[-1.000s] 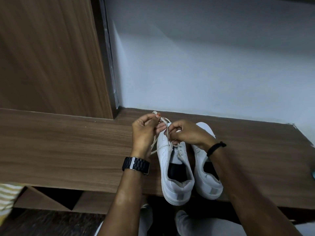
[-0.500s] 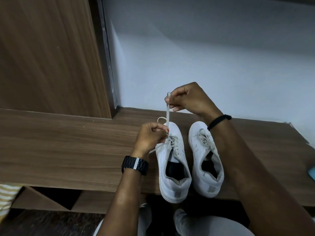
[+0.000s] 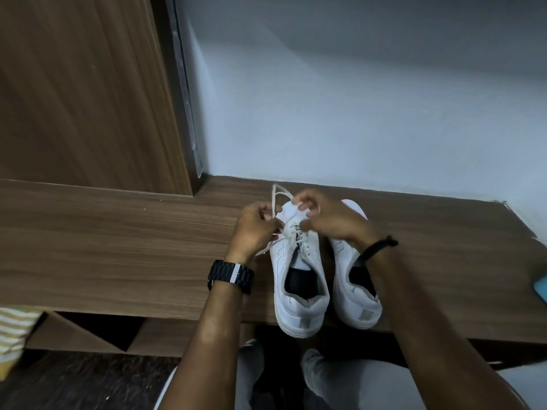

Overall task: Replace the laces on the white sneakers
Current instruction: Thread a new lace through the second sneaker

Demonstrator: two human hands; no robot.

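Note:
Two white sneakers stand side by side on a wooden shelf (image 3: 118, 247), heels toward me. The left sneaker (image 3: 299, 276) has a white lace (image 3: 276, 199) threaded through its front eyelets, with a loop rising behind the toe. My left hand (image 3: 256, 229) pinches the lace at the shoe's left side. My right hand (image 3: 328, 216) is curled over the toe and grips the lace near the upper eyelets. The right sneaker (image 3: 352, 279) is partly hidden under my right wrist and forearm.
A wooden panel (image 3: 80, 93) rises at the left and a white wall (image 3: 355, 99) stands behind the shelf. A blue object (image 3: 541, 287) peeks in at the right edge. Striped cloth (image 3: 14, 329) lies at the lower left. My knees are below the shelf's front edge.
My right hand, which held the lace stretched high above the shoe, has come down onto the toe of the left sneaker. My left hand has stayed at the shoe's left side.

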